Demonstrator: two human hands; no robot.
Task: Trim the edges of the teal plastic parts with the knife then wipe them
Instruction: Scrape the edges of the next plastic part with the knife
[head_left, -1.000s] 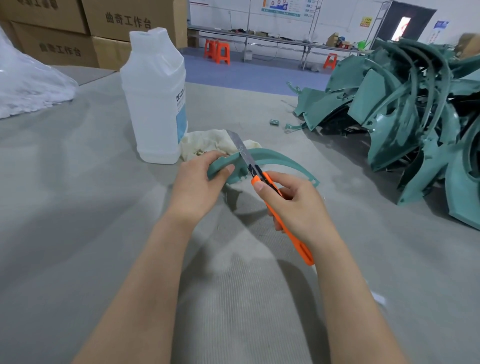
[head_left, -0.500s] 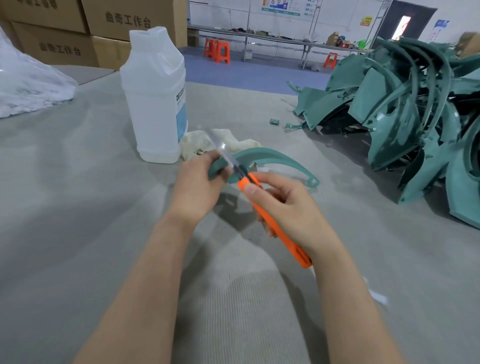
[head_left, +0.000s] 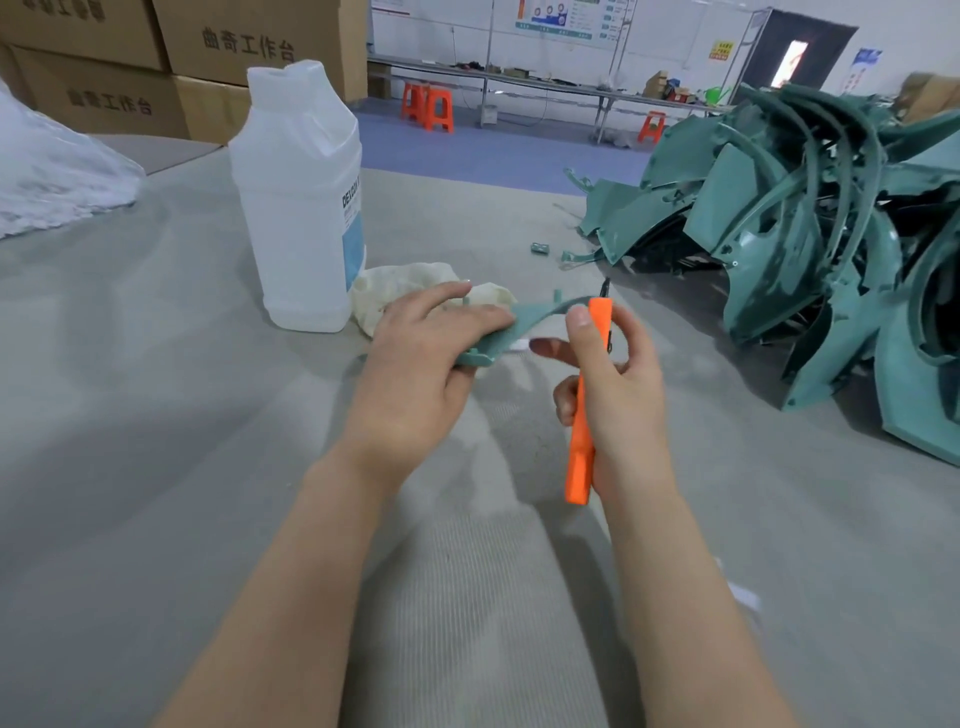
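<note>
Left hand (head_left: 426, 358) — grip pinched on one end of the curved teal part (head_left: 506, 332), held just above the worktop (head_left: 156, 441), free edge turned toward the knife. Right hand (head_left: 618, 384): grip wrapped round the orange utility knife (head_left: 579, 457), thumb high near the tip; hardly any blade shows. Rag (head_left: 410, 286) beside the white plastic bottle (head_left: 301, 208) — probably staged for wiping. Pile of teal parts (head_left: 805, 234) well apart, right.

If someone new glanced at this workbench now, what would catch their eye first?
The orange utility knife stands out at centre, gripped in the right hand beside the teal plastic part the left hand holds. Then the heap of teal parts at right and the white jug behind.
</note>
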